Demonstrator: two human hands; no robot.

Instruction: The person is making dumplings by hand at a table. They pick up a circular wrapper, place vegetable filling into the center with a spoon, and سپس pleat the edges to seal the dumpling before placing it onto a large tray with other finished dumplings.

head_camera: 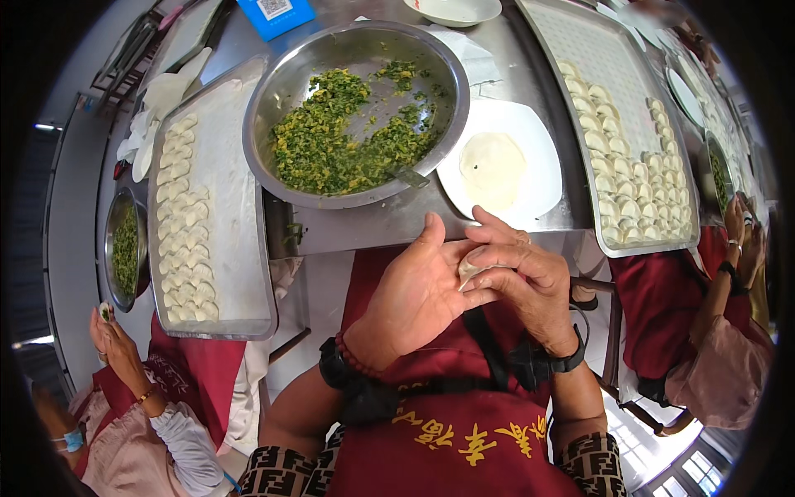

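Note:
My right hand [528, 279] pinches the edge of a folded dumpling [475, 268] between thumb and fingers. Palm up, my left hand [416, 292] lies under and beside the dumpling, its fingers partly hidden behind the right hand. Beyond my hands, a white square plate [546, 168] holds round dough wrappers [492, 163], with a small dark speck on the top one. Left of the plate stands a large steel bowl [261, 168] of chopped green and yellow filling [335, 143], a metal utensil handle [410, 176] showing at its near side.
Metal trays with rows of dumplings stand at left [239, 248] and right [646, 248]. A white bowl [456, 12] and a blue card [273, 15] are at the back. A smaller filling bowl [126, 248] is far left. Co-workers' hands [118, 348] work at both sides.

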